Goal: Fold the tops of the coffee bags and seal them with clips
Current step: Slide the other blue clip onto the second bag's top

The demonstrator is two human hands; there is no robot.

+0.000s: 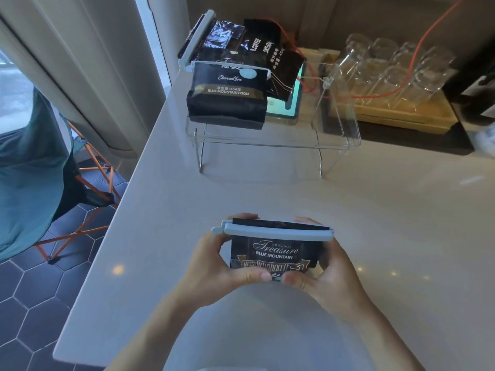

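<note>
Head view showed the left hand (214, 266) and right hand (330, 274) each with a grip clamped on a side of a small black foil coffee bag (270, 257), held above the pale desk (375, 223) with a light blue plastic clip (276, 231) across its folded top. Farther back, a clear acrylic riser (270, 135) carried more black coffee bags (230, 97), two of them clipped.

I see a black coffee bag (273, 254) printed "Treasure Blue Mountain", upright above the table, its folded top pinched under a pale blue clip (276, 232) running across its full width. Farther back, two more black clipped bags (227, 95) lie on a clear shelf.
</note>
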